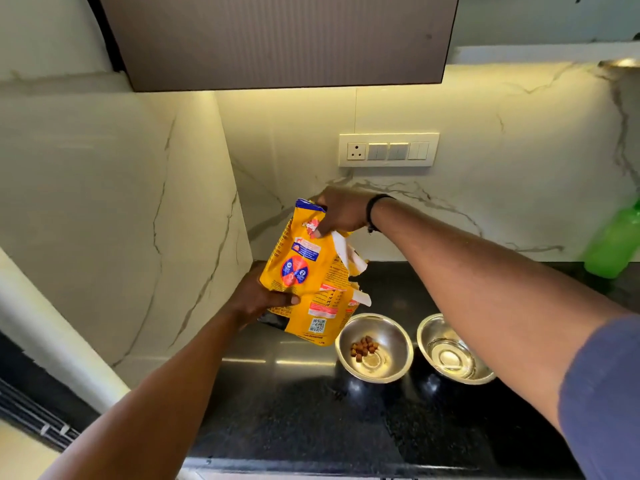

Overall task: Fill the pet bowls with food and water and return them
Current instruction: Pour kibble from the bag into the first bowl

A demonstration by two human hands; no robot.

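A yellow pet food bag (pixel 311 271) hangs tilted above the black counter (pixel 304 410), its torn white edge toward the right. My left hand (pixel 258 299) grips the bag's lower left side. My right hand (pixel 341 211) pinches its upper end. Just below the bag stands a steel bowl (pixel 398 341) holding a few brown kibble pieces (pixel 363 348). To its right a second steel bowl (pixel 450 355) looks to hold clear water; my right forearm covers part of it.
A green plastic bottle (pixel 613 240) stands at the far right of the counter. A switch panel (pixel 388 150) is on the marble backsplash. A dark chimney hood (pixel 277 39) hangs overhead. A marble side wall closes in the left.
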